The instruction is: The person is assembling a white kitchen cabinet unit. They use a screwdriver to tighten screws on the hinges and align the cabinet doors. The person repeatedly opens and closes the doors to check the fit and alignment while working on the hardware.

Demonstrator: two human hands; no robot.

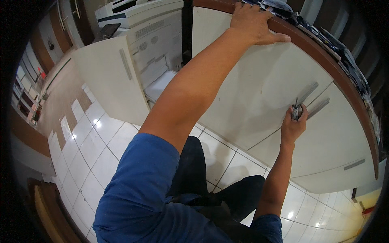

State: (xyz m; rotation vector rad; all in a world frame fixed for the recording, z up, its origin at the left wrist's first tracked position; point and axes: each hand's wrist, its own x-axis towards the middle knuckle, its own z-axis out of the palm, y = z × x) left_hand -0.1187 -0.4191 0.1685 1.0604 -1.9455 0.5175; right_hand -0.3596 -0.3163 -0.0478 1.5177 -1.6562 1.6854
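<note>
My left hand is braced at the brown top edge of a cream cabinet. Its fingers reach over the edge, and the thumb stretches out along the front. Lower and to the right, my right hand is closed around a small dark and silver tool with a thin rod sticking up. The fingers partly cover this tool, so its exact kind does not show. It is close to a long grey handle on the cabinet door. A second grey handle runs beside that one.
Papers and cloth-like items lie along the cabinet top. On the left, a cream door stands swung out beside a large white office machine. White floor tiles lie below, and a dark brown wooden piece is at the lower left.
</note>
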